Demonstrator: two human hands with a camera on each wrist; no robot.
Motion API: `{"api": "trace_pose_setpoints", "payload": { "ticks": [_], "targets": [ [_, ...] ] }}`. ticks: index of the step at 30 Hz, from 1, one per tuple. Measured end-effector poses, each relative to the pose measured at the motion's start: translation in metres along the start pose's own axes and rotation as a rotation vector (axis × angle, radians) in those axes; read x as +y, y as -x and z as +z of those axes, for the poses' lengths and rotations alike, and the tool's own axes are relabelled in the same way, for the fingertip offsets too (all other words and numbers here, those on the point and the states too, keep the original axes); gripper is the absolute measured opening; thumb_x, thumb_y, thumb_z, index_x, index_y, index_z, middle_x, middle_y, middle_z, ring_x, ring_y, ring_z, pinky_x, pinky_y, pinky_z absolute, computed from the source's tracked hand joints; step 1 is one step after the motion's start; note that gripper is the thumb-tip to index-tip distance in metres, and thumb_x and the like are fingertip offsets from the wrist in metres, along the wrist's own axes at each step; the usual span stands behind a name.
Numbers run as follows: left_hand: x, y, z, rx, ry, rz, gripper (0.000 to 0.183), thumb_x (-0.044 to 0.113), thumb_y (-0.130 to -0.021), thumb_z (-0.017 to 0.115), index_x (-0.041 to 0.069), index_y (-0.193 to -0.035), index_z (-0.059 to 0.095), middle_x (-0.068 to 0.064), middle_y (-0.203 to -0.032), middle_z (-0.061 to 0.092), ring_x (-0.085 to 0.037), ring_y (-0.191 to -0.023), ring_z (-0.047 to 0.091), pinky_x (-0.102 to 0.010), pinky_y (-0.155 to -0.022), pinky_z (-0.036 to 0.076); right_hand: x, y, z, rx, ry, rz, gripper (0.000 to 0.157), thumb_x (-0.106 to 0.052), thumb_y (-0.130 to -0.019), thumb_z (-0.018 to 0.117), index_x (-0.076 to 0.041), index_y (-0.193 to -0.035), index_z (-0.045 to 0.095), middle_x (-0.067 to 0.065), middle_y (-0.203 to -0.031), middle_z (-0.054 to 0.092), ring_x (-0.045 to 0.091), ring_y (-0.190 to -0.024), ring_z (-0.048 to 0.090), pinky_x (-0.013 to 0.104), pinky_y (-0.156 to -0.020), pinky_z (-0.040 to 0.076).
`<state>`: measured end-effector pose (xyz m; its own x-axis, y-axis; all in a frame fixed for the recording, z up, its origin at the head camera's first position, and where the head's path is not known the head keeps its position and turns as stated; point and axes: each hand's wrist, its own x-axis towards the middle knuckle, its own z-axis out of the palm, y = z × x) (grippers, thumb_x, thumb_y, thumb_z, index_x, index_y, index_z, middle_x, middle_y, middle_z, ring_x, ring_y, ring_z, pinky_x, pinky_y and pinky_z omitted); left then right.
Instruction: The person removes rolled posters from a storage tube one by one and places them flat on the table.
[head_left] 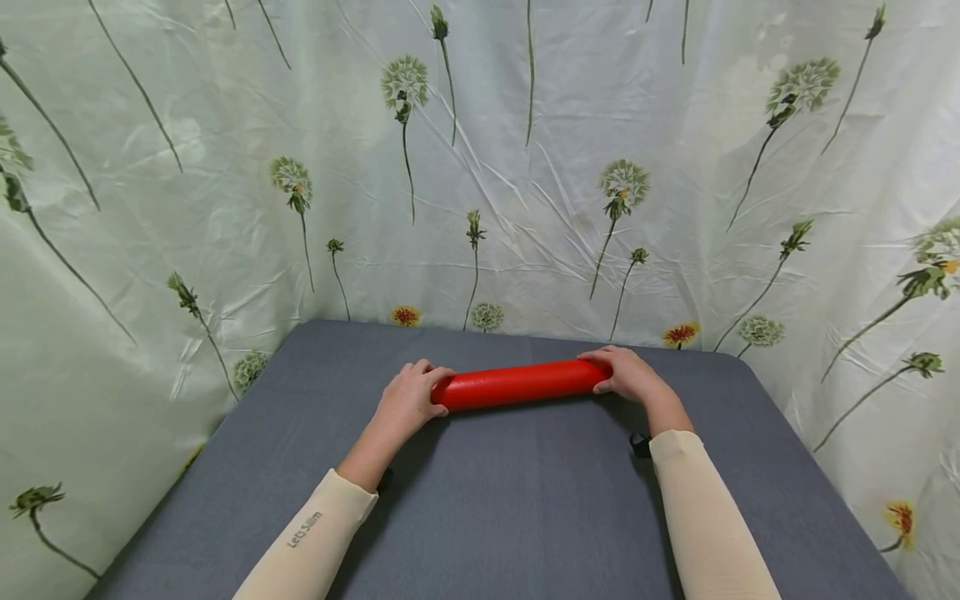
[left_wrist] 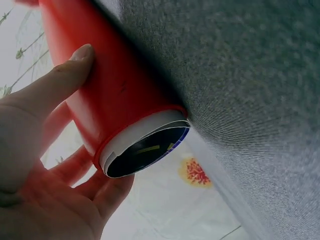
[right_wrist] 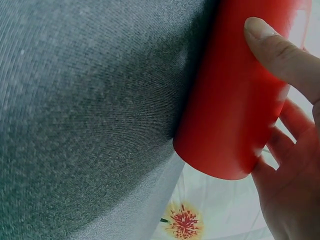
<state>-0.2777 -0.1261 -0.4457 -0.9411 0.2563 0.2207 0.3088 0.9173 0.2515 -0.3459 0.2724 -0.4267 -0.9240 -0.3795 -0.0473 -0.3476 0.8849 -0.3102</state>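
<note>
A long red roll [head_left: 517, 386], smooth and slightly shiny, lies crosswise on the grey cloth-covered table [head_left: 480, 500]. At its left end my left hand [head_left: 408, 396] grips it, thumb on the near side and fingers behind. The left wrist view shows that end of the roll [left_wrist: 115, 80] with a pale inner rim around a dark, partly marked end face [left_wrist: 145, 152]. My right hand [head_left: 628, 373] holds the other end, its thumb pressed on the red surface and its fingers curled round the far side. In the right wrist view the roll [right_wrist: 230, 110] ends in a plain rounded edge.
A pale curtain [head_left: 510, 167] printed with dandelions hangs behind the table and along both sides. Cream sleeves [head_left: 315, 533] cover both forearms. A small black item [head_left: 640, 446] shows under the right wrist.
</note>
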Motion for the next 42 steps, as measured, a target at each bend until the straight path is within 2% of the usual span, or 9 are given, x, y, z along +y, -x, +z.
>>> {"api": "trace_pose_setpoints", "payload": {
  "ticks": [5, 11, 19, 26, 33, 42],
  "targets": [
    [0.000, -0.001, -0.001, -0.001, 0.034, -0.007, 0.059, 0.023, -0.080, 0.095, 0.019, -0.133, 0.072, -0.011, -0.122, 0.069, -0.031, -0.111, 0.062, -0.050, -0.092, 0.058, 0.002, 0.001, 0.002, 0.005, -0.006, 0.007, 0.064, -0.013, -0.091, 0.083, -0.013, -0.151, 0.059, 0.028, -0.151, 0.053, 0.050, -0.135, 0.051, 0.065, -0.109, 0.046],
    [0.000, 0.001, -0.001, -0.005, 0.052, -0.042, 0.057, 0.021, -0.078, 0.096, 0.014, -0.130, 0.074, -0.011, -0.126, 0.071, -0.031, -0.116, 0.063, -0.050, -0.098, 0.057, 0.002, 0.003, 0.009, 0.003, -0.032, 0.024, 0.065, -0.014, -0.092, 0.081, -0.016, -0.153, 0.058, 0.028, -0.156, 0.050, 0.052, -0.141, 0.046, 0.066, -0.109, 0.046],
    [-0.001, 0.002, 0.002, -0.001, 0.029, -0.070, 0.056, 0.023, -0.076, 0.097, 0.008, -0.125, 0.074, -0.012, -0.121, 0.073, -0.030, -0.110, 0.065, -0.049, -0.095, 0.058, 0.001, 0.003, 0.015, 0.023, -0.082, 0.024, 0.075, -0.009, -0.089, 0.083, -0.012, -0.157, 0.051, 0.029, -0.158, 0.049, 0.052, -0.141, 0.044, 0.065, -0.110, 0.046],
    [0.001, 0.003, 0.005, 0.014, 0.031, -0.068, 0.052, 0.022, -0.075, 0.098, 0.006, -0.119, 0.074, -0.011, -0.114, 0.074, -0.028, -0.104, 0.065, -0.047, -0.093, 0.058, 0.000, 0.007, 0.016, 0.082, -0.139, 0.023, 0.078, -0.024, -0.091, 0.083, -0.011, -0.159, 0.048, 0.028, -0.160, 0.047, 0.053, -0.145, 0.040, 0.071, -0.116, 0.036],
    [0.002, 0.003, 0.002, 0.033, 0.027, -0.059, 0.053, 0.021, -0.074, 0.098, 0.006, -0.119, 0.075, -0.012, -0.116, 0.075, -0.029, -0.105, 0.066, -0.047, -0.094, 0.058, -0.022, 0.012, 0.008, 0.140, -0.185, 0.017, 0.084, -0.039, -0.090, 0.082, -0.016, -0.162, 0.045, 0.023, -0.165, 0.044, 0.051, -0.150, 0.037, 0.073, -0.116, 0.035],
    [0.005, 0.000, 0.002, 0.080, 0.003, -0.039, 0.054, 0.024, -0.073, 0.099, 0.005, -0.118, 0.075, -0.012, -0.115, 0.075, -0.030, -0.104, 0.067, -0.047, -0.093, 0.058, -0.058, 0.015, 0.000, 0.198, -0.176, -0.051, 0.084, -0.039, -0.088, 0.085, -0.021, -0.161, 0.047, 0.022, -0.166, 0.042, 0.048, -0.152, 0.038, 0.074, -0.116, 0.036]
  ]
}}
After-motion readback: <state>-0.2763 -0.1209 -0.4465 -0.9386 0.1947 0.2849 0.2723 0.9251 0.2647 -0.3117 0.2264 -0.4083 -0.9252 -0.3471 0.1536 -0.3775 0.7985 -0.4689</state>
